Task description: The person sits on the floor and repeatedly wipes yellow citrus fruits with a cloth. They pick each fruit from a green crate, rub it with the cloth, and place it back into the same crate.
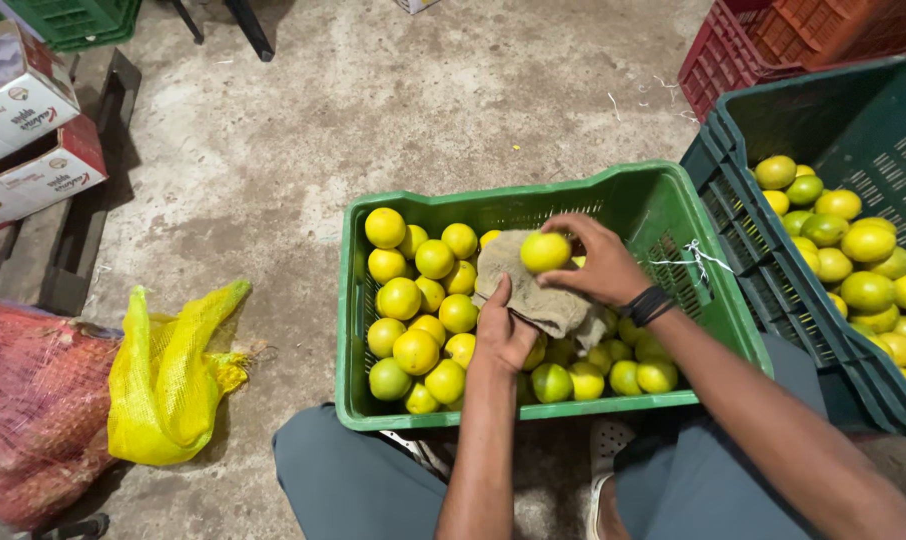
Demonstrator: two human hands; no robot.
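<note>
Head view, looking down onto a concrete floor (303,130). At centre frame, a light green crate (673,200) half filled with yellow-green citrus fruit (423,310), heaped along its left side and near edge. Right hand (598,262), just right of centre, curled around one yellow-green fruit (545,251), fingers closed over its top and far side, fruit resting against a tan cloth (533,290). Dark band (648,305) on that wrist. Left hand (503,335), just below and left of the fruit, pressed flat on the near edge of the cloth, thumb up along it; no telling whether the fingers pinch the fabric or only bear on it. Cloth draped over the pile inside the crate, under both hands.

At right edge of frame, a darker green crate (743,240), touching the first, holding more of the same fruit (863,270). Upper right corner: stacked red crates (733,50). Lower left: a yellow mesh bag (173,380), slack on the floor, beside a red mesh sack (33,400). Upper left: cardboard boxes (23,130) on a dark pallet (93,200), with a green crate (73,18) at the very corner. Along the bottom edge, knees in grey trousers (353,480) on either side of the near crate wall.
</note>
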